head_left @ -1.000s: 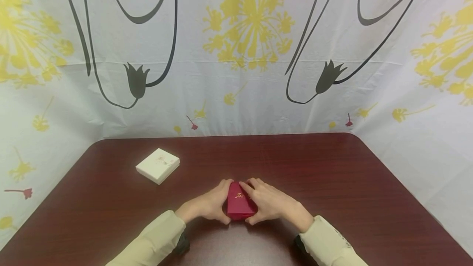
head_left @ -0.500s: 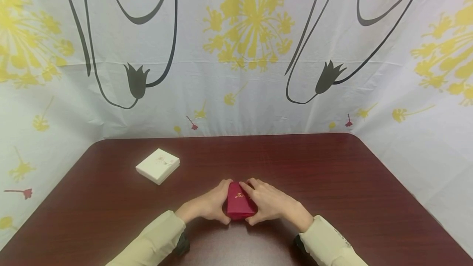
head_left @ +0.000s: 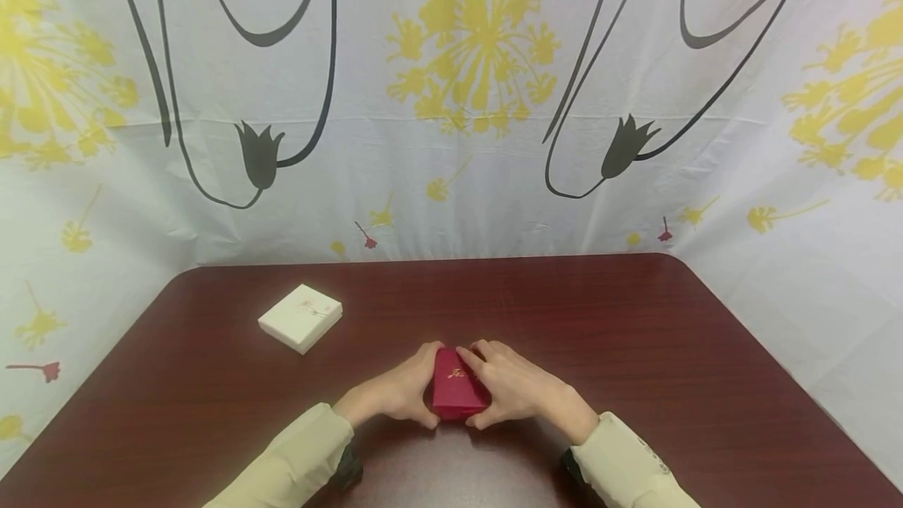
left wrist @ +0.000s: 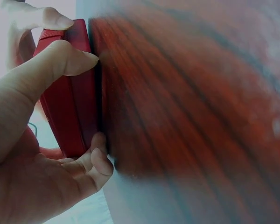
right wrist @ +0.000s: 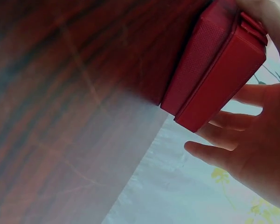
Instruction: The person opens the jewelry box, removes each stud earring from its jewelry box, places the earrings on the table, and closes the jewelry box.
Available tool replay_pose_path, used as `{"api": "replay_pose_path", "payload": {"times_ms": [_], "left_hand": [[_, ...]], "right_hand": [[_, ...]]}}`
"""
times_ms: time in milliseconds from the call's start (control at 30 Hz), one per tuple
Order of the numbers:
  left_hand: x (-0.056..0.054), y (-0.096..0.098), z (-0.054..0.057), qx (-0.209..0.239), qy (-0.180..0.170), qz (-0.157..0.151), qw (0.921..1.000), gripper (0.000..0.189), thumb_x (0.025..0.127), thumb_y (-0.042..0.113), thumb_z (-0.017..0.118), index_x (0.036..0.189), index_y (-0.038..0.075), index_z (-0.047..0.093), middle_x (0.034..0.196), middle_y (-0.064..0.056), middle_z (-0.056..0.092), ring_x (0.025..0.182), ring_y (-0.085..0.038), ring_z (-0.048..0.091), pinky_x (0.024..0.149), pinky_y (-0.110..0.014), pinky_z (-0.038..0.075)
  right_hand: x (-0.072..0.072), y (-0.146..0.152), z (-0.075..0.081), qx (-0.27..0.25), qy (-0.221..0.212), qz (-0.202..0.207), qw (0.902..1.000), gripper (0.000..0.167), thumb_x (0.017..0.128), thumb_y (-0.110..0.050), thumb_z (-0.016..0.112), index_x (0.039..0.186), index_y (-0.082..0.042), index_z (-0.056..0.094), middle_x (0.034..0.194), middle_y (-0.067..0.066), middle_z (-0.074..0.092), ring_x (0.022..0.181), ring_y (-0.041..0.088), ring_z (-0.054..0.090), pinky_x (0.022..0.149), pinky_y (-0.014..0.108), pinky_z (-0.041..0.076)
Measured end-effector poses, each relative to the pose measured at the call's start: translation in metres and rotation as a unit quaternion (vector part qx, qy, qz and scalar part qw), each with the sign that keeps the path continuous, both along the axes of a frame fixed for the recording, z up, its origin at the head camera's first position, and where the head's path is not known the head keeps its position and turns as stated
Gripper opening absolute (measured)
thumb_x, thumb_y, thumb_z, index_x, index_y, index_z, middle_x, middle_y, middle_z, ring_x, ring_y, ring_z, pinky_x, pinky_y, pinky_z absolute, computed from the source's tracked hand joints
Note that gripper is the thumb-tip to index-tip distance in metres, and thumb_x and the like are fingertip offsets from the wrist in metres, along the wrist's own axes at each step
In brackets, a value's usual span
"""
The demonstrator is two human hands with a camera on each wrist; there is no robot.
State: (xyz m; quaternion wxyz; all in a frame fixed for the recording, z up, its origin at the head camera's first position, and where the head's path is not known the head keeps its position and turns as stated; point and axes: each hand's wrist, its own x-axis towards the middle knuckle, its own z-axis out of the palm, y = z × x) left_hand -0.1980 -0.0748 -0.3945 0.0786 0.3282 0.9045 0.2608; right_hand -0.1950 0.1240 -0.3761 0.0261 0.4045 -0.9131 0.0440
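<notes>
A small dark red jewelry box with gold script on its lid lies on the brown table, between both hands. The left hand grips its left side, thumb at the near edge and fingers toward the far end. From the right, the right hand holds the box, thumb at the near corner and fingers reaching over the lid, covering part of the lettering. In the left wrist view, the box appears closed, with a seam along its side. A ribbed tab shows at its near side in the right wrist view.
A white square box with a printed flower sits at the back left of the table. Behind the table and along its sides hangs a white curtain with yellow and grey flowers.
</notes>
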Motion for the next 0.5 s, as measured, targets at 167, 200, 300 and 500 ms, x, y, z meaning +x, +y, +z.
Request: {"api": "replay_pose_path", "payload": {"times_ms": [167, 200, 300, 500], "left_hand": [[0.000, 0.000, 0.000, -0.002, 0.003, -0.005, 1.0000, 0.094, 0.053, 0.012, 0.081, 0.126, -0.008, 0.024, 0.118, -0.017, 0.038, 0.109, -0.026, 0.044, 0.093, -0.036, 0.039], [0.000, 0.000, 0.000, -0.004, 0.003, -0.006, 1.0000, 0.093, 0.053, 0.012, 0.081, 0.126, -0.007, 0.024, 0.118, -0.016, 0.038, 0.108, -0.025, 0.044, 0.093, -0.035, 0.040], [0.000, 0.000, 0.000, -0.006, 0.007, -0.009, 0.9999, 0.093, 0.053, 0.012, 0.081, 0.125, -0.007, 0.025, 0.116, -0.015, 0.038, 0.105, -0.024, 0.045, 0.091, -0.034, 0.041], [0.000, 0.000, 0.001, -0.005, 0.011, -0.012, 0.9999, 0.093, 0.052, 0.011, 0.080, 0.125, -0.007, 0.025, 0.116, -0.017, 0.037, 0.105, -0.024, 0.045, 0.091, -0.034, 0.041]], "right_hand": [[0.000, -0.004, -0.001, -0.009, 0.005, 0.005, 0.9999, 0.089, 0.063, -0.054, 0.070, 0.126, 0.002, 0.045, 0.113, 0.012, 0.050, 0.099, 0.022, 0.048, 0.088, 0.033, 0.042], [0.000, -0.005, 0.000, -0.011, 0.004, 0.009, 0.9999, 0.088, 0.063, -0.054, 0.070, 0.126, 0.002, 0.045, 0.114, 0.013, 0.049, 0.100, 0.022, 0.048, 0.088, 0.034, 0.042], [0.000, -0.010, 0.000, -0.011, 0.005, 0.023, 0.9997, 0.086, 0.065, -0.052, 0.070, 0.126, 0.003, 0.044, 0.116, 0.014, 0.049, 0.102, 0.023, 0.048, 0.090, 0.034, 0.042], [-0.001, -0.019, 0.001, 0.008, 0.027, 0.036, 0.9990, 0.083, 0.067, -0.048, 0.068, 0.126, 0.004, 0.044, 0.117, 0.015, 0.048, 0.105, 0.023, 0.048, 0.091, 0.036, 0.041]]}}
